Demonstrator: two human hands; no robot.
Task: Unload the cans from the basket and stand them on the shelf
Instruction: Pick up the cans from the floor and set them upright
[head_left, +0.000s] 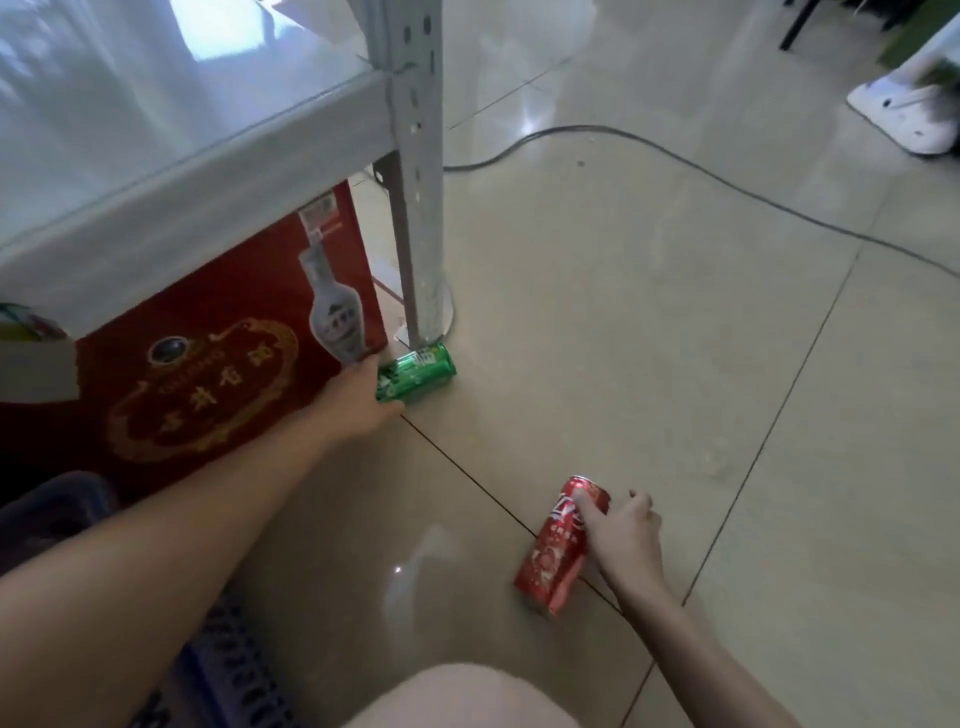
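A green can (421, 370) lies on its side on the floor at the foot of the shelf's metal post (415, 171). My left hand (358, 400) is wrapped around its near end. A red can (558, 545) lies on its side on the tiles nearer to me, and my right hand (621, 535) grips its upper side with fingers over it. The grey shelf board (171, 171) stretches across the upper left. A dark blue basket (223, 670) shows at the bottom left, partly hidden by my left arm.
A red carton (208, 395) printed with a white bottle stands under the shelf. A grey cable (675, 161) snakes across the tiles on the right. A white base (904, 114) sits at the top right. My knee (467, 696) is at the bottom.
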